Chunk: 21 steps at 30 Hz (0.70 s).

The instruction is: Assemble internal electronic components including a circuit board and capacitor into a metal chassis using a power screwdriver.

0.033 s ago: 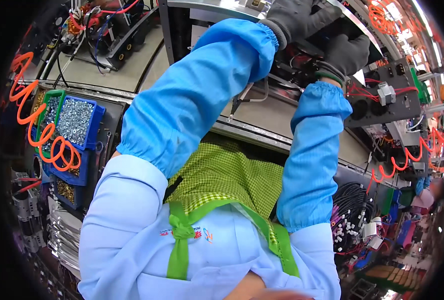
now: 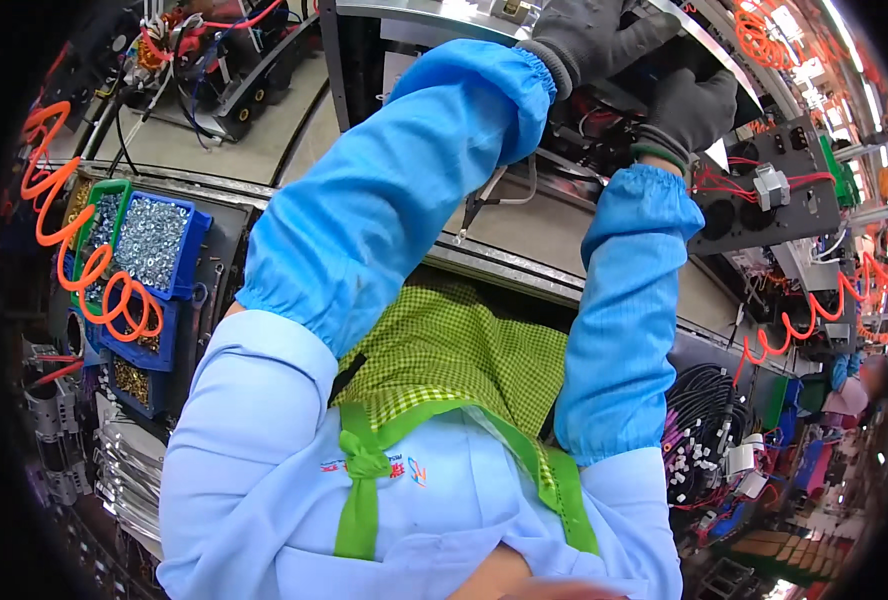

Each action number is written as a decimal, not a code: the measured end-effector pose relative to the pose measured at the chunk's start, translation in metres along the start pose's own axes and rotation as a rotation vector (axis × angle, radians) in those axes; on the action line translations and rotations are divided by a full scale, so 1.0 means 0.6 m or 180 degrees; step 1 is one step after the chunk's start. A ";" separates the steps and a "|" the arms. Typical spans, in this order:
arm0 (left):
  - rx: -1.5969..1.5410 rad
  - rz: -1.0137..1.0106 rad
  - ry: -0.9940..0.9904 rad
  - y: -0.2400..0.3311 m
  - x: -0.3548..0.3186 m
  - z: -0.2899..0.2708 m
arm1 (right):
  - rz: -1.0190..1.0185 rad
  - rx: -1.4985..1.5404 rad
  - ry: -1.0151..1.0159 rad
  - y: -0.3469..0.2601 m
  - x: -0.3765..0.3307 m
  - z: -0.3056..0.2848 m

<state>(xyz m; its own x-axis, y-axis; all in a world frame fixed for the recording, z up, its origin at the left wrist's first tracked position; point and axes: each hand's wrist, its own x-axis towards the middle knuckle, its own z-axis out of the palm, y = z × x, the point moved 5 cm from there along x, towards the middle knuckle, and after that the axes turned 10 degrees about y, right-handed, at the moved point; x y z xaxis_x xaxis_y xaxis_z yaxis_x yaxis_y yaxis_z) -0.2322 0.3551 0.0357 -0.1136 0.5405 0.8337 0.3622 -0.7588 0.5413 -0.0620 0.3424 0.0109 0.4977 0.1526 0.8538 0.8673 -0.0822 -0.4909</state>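
Workbench (image 2: 199, 160): metal chassis (image 2: 429, 21) under left fingers (image 2: 646, 38), right fingers (image 2: 714, 95); grip on it unclear.

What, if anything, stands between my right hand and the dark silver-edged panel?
Nothing visible: the right hand overlaps the dark silver-edged panel in view, though contact can't be confirmed. The red-wired grey plate sits off to the right.

At the top, the frame's edge crops the left hand (image 2: 584, 45) and metal chassis (image 2: 434, 21), partly hidden behind a blue sleeve (image 2: 394, 170). The right hand's (image 2: 692, 108) grip is unclear. At left, small parts (image 2: 151, 240) blend together; a shape (image 2: 564, 590) at bottom blurs.
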 end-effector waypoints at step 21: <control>-0.1103 -0.0151 -0.0125 -0.058 -0.001 0.029 | -0.1550 0.0765 -0.1252 0.007 0.031 -0.048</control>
<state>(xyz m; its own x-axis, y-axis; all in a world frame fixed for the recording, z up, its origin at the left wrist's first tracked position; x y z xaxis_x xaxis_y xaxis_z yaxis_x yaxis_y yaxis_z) -0.2286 0.3876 0.0147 -0.0845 0.5866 0.8055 0.0210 -0.8071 0.5900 -0.0488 0.3164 0.0297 -0.0286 0.4681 0.8832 0.9446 0.3016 -0.1292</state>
